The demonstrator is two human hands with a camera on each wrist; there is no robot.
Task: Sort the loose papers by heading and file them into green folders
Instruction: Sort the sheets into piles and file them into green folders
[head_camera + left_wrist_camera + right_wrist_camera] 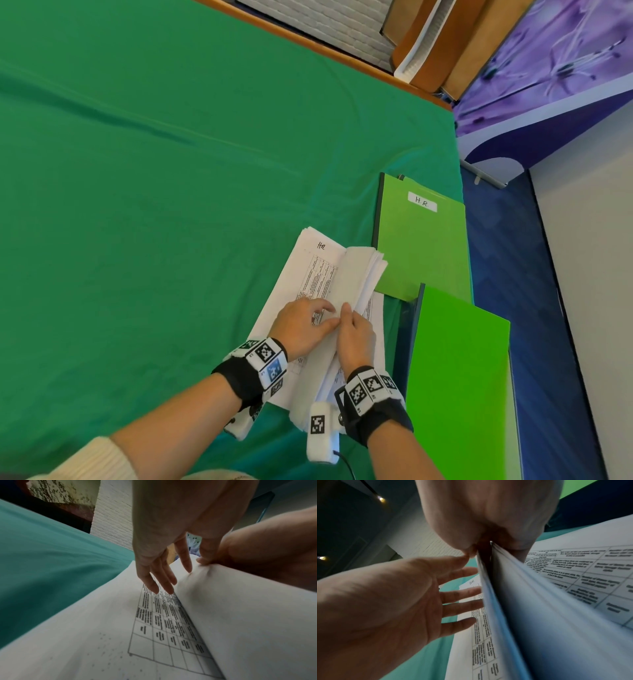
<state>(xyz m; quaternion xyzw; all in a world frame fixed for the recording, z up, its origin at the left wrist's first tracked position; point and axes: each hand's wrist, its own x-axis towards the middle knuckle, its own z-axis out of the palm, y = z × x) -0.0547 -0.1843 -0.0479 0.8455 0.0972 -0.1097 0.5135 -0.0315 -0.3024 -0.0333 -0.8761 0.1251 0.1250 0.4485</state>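
right hand (pixel 354 337) is pinching a lifted wad of sheets from the paper stack (pixel 329 274) on its edge, left hand (pixel 301 325) right up against it, fingers flat and spread on the page underneath, the one headed "HR". I'd pin that bottom page down so it doesn't slide, and peel the wad slowly so nothing fans out. The folder labelled H.R. (pixel 423 246) sits just beside the stack on the green cloth (pixel 171 171), second folder (pixel 459 377) nearer, so it's a short trip
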